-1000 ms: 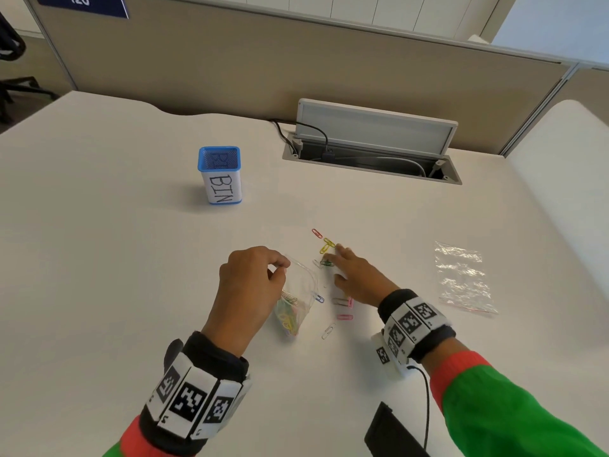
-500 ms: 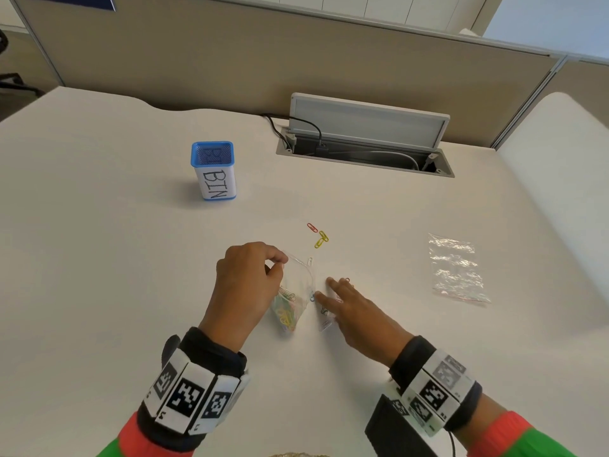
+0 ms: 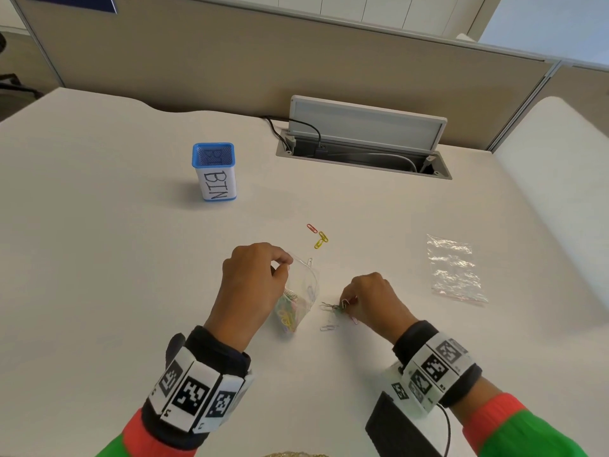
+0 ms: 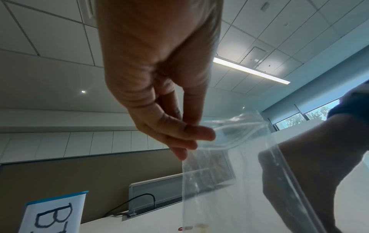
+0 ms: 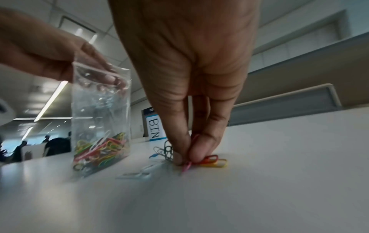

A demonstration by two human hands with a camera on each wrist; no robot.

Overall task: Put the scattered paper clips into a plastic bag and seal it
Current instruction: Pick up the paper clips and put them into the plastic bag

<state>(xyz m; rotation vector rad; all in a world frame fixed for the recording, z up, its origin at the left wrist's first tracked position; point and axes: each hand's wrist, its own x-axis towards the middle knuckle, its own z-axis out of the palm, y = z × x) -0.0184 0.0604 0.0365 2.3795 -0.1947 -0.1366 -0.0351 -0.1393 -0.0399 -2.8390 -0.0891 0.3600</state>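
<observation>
A clear plastic bag (image 3: 298, 298) stands on the white table (image 3: 99, 258), its bottom filled with several coloured paper clips (image 5: 99, 151). My left hand (image 3: 283, 263) pinches the bag's top edge between thumb and fingers (image 4: 191, 132); the mouth looks open. Just right of the bag, my right hand (image 3: 346, 303) is curled down on the table and pinches a small bunch of clips (image 3: 331, 306), with a pink clip (image 5: 187, 167) between thumb and finger. A white clip (image 3: 328, 328) lies loose beside them. A red and two yellow clips (image 3: 318, 237) lie farther back.
A second, flat plastic bag (image 3: 453, 268) lies at the right. A blue-rimmed box marked BIN (image 3: 214, 171) stands at the back left. An open cable tray (image 3: 362, 150) with its lid raised sits at the back, in front of a partition.
My right hand drew back from near the far clips toward me, sweeping clips beside the bag, then curled from flat fingers to a pinch. The left hand kept holding the bag.
</observation>
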